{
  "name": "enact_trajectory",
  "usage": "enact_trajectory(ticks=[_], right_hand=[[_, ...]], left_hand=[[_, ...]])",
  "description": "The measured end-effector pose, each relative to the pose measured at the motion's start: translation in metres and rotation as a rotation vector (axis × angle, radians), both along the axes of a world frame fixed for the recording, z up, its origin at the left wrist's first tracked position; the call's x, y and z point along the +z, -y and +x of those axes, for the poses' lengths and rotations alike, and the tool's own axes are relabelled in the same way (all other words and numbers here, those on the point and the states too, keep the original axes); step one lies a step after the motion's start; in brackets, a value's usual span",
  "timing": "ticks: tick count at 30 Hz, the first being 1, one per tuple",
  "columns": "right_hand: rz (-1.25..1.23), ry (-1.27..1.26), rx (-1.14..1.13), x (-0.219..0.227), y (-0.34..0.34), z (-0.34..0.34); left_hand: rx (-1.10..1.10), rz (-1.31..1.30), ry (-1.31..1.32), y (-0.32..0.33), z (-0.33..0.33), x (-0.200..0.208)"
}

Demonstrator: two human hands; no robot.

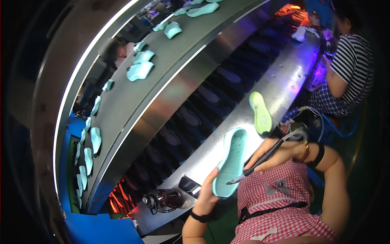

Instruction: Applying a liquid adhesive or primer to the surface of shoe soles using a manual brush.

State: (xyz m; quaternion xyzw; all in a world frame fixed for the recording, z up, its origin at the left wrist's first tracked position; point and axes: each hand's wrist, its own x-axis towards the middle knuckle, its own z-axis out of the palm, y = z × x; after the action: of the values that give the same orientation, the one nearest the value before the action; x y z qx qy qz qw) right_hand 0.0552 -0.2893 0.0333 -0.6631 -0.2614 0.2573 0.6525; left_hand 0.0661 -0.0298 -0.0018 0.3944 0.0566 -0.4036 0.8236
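My left hand (208, 194) grips a mint-green shoe sole (236, 152) by its lower left edge, tilted with its hollow inner side toward me. Small holes dot its upper part, and fine ridges cross the middle. In my right hand (280, 153) is a black pen-shaped tool (266, 156), held like a pencil. Its thin tip points at the inside of the sole's lower end; whether it touches I cannot tell. A grey cable or hose loops behind that hand. Just beyond, a yellow-green sole (261, 114) lies on the metal ledge (211, 152).
Several mint-green soles (140, 71) ride a dark conveyor belt (134, 97) at the left. Dark bays with soles run below it. A dark glass bottle (168, 199) and a phone (189, 186) rest on the ledge. A co-worker (349, 69) sits at the far right.
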Motion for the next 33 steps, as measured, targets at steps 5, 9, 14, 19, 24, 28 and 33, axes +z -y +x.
enact_trajectory(ticks=[5,9,14,19,24,28,33], right_hand=[[0.061,-0.006,-0.418,-0.029,-0.001,0.014],[0.077,-0.031,-0.867,-0.046,-0.012,0.025],[0.131,0.429,-0.855,-0.046,-0.033,0.006],[0.677,-0.041,-0.503,-0.05,0.013,-0.026],[0.731,-0.23,-0.701,-0.069,0.024,-0.012],[0.758,-0.344,-0.747,-0.083,0.023,-0.007],[0.828,-0.472,-0.818,-0.098,0.04,-0.002]], left_hand=[[0.053,-0.128,0.006,0.01,0.0,-0.021],[0.139,-0.142,-0.067,0.012,0.007,-0.031],[0.192,-0.084,-0.046,0.017,0.015,-0.011],[0.452,0.062,0.408,-0.02,0.026,0.059],[0.442,-0.25,0.771,-0.065,0.127,0.133],[1.154,-0.613,0.121,-0.084,0.202,0.16],[0.777,0.042,0.494,-0.054,0.198,0.168]])
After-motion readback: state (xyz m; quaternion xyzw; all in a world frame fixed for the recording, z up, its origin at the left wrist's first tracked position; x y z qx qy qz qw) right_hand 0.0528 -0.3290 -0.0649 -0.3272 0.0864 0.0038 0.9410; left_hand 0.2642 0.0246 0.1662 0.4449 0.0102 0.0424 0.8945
